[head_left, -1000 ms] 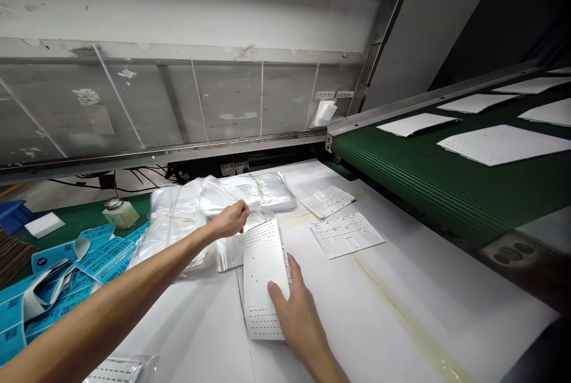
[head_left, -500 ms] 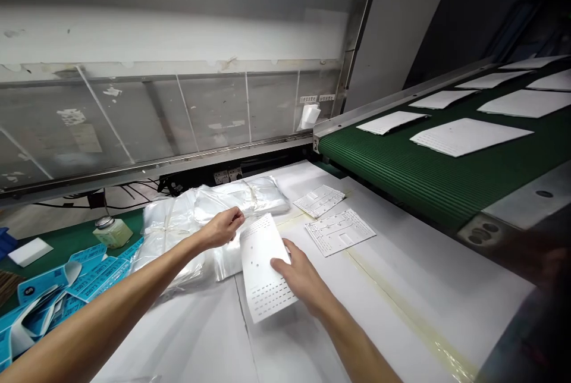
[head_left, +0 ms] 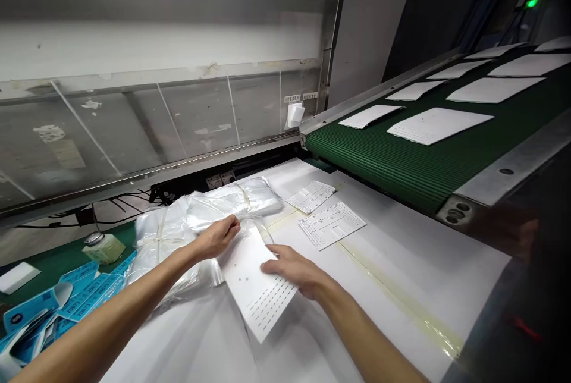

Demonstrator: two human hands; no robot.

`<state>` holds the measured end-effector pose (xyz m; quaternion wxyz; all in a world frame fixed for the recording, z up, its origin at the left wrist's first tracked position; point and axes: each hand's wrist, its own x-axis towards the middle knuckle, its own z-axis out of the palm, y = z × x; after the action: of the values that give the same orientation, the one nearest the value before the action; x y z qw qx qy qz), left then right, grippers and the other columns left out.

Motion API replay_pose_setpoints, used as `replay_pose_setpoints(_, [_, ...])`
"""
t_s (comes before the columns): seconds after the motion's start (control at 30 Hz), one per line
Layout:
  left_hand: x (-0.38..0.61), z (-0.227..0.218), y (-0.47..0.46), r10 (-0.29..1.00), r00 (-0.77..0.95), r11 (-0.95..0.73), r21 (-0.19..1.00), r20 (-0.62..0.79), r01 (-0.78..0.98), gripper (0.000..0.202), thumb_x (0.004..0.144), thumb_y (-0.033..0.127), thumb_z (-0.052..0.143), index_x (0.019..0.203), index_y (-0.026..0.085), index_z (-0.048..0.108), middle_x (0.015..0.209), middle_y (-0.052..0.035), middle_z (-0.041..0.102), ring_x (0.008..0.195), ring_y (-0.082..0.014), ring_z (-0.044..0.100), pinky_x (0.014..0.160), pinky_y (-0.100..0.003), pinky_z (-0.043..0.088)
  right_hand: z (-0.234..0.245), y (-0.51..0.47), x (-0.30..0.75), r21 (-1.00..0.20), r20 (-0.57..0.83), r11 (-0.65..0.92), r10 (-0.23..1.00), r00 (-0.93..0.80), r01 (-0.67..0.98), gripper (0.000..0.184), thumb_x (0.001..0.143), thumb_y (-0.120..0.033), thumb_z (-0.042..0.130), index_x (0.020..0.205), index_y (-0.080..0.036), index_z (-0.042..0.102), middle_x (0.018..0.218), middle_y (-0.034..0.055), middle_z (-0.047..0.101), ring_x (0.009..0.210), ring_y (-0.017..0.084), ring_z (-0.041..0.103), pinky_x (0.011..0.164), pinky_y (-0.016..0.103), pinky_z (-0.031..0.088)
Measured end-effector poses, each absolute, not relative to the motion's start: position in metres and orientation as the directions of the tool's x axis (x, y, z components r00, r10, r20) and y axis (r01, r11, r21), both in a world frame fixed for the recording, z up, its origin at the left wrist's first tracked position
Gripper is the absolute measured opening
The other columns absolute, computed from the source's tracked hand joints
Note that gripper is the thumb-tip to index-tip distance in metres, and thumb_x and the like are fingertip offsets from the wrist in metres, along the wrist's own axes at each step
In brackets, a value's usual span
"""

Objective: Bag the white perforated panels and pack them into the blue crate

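My right hand [head_left: 289,267] is closed on the edge of a thin white slotted panel [head_left: 250,282], thumb on top, the panel tilted over the table. Rows of short dark slots run along its near end, and a few small holes dot its middle. At the panel's far end, my left hand [head_left: 220,237] is pinched on the film of a clear plastic bag [head_left: 255,223]. That end of the panel lies at the film; how far inside it is I cannot tell. Beside my left hand are bundles of clear bags [head_left: 165,225], tied with string.
Two slotted white panels [head_left: 332,225] lie on the white table covering [head_left: 383,252]. A green conveyor belt [head_left: 375,151] at right carries several white panels [head_left: 439,125]. Blue printed strips [head_left: 93,291] and a small bottle with a metal top [head_left: 103,247] are at left.
My view has swung slightly to the right. The far end of the panel has come to the bag film at my left hand, and its near end tilts lower.
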<state>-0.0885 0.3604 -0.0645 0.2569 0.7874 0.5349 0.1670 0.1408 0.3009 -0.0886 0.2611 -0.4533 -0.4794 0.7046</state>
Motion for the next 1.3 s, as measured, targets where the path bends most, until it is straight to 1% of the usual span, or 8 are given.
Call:
replay_pose_setpoints(0.1, [-0.088,-0.068,0.362,0.925,0.38,-0.315,0.555,-0.002,0.77,0.027,0.09,0.043,0.03,0.082,0.023,0.047,0.076,-0.0011,0.056,0.066,-0.0172,0.05,0.057,-0.027,0.036,-0.096,0.298,0.139,-0.91,-0.387,-0.414,0.839,-0.383,0.012,0.069,0.075,-0.035,0.062,0.135,-0.013,0.036,0.105,0.0147,0.066,0.089,0.025,0.066,0.073,0.035,0.051])
replay_pose_setpoints(0.27, [-0.078,-0.072,0.365,0.907,0.42,-0.372,0.514,0.025,0.773,0.026,0.091,0.042,0.027,0.083,0.023,0.044,0.076,-0.001,0.056,0.066,-0.0171,0.05,0.058,-0.027,0.035,-0.102,0.291,0.127,-0.914,-0.376,-0.405,0.862,-0.341,-0.014,0.07,0.067,-0.028,0.069,0.131,-0.017,0.043,0.117,0.0138,0.061,0.094,0.025,0.064,0.077,0.034,0.05])
replay_pose_setpoints(0.47, [-0.074,-0.071,0.356,0.874,0.485,-0.449,0.445,0.038,0.774,0.024,0.093,0.04,0.024,0.084,0.024,0.041,0.069,0.0009,0.053,0.058,-0.0159,0.045,0.053,-0.027,0.029,-0.097,0.296,0.128,-0.912,-0.373,-0.407,0.877,-0.303,-0.055,0.063,0.069,-0.028,0.066,0.128,-0.014,0.046,0.097,0.0115,0.069,0.082,0.025,0.067,0.071,0.034,0.05])
replay_pose_setpoints(0.63, [-0.07,-0.07,0.342,0.852,0.522,-0.489,0.401,0.031,0.775,0.027,0.094,0.038,0.019,0.089,0.024,0.041,0.068,0.0011,0.053,0.057,-0.0155,0.046,0.054,-0.027,0.03,-0.101,0.289,0.128,-0.894,-0.406,-0.441,0.873,-0.272,-0.082,0.077,0.067,-0.028,0.07,0.135,-0.014,0.037,0.105,0.0126,0.067,0.083,0.024,0.067,0.072,0.033,0.05])
replay_pose_setpoints(0.73, [-0.071,-0.071,0.343,0.857,0.516,-0.478,0.372,-0.003,0.796,0.027,0.091,0.047,0.03,0.095,0.024,0.044,0.063,0.0028,0.052,0.055,-0.0155,0.047,0.052,-0.026,0.03,-0.105,0.29,0.128,-0.878,-0.423,-0.467,0.86,-0.285,-0.106,0.074,0.065,-0.027,0.071,0.132,-0.013,0.041,0.101,0.0118,0.068,0.083,0.024,0.067,0.072,0.033,0.05])
replay_pose_setpoints(0.87, [-0.087,-0.069,0.354,0.898,0.44,-0.409,0.311,-0.033,0.858,0.037,0.08,0.048,0.053,0.108,0.025,0.046,0.066,0.0021,0.055,0.058,-0.0176,0.051,0.05,-0.025,0.031,-0.108,0.294,0.136,-0.86,-0.413,-0.486,0.843,-0.344,-0.158,0.055,0.069,-0.028,0.068,0.12,-0.014,0.053,0.086,0.009,0.071,0.077,0.022,0.068,0.067,0.031,0.05])
replay_pose_setpoints(1.1, [-0.113,-0.075,0.354,0.974,0.224,-0.227,0.223,0.039,0.948,0.027,0.081,0.024,0.05,0.107,0.021,0.052,0.107,-0.0121,0.057,0.088,-0.0262,0.057,0.068,-0.032,0.039,-0.105,0.296,0.141,-0.832,-0.426,-0.517,0.827,-0.367,-0.2,0.04,0.074,-0.028,0.063,0.111,-0.012,0.059,0.086,0.0103,0.072,0.074,0.02,0.068,0.065,0.029,0.051])
replay_pose_setpoints(1.3, [-0.124,-0.079,0.347,0.999,-0.003,-0.014,0.365,0.044,0.931,0.025,0.087,0.037,0.042,0.091,0.017,0.055,0.075,-0.0103,0.061,0.073,-0.0264,0.061,0.064,-0.035,0.044,-0.089,0.284,0.138,-0.837,-0.433,-0.505,0.846,-0.31,-0.209,0.045,0.076,-0.03,0.061,0.118,-0.015,0.055,0.093,0.0106,0.071,0.081,0.024,0.068,0.065,0.032,0.052])
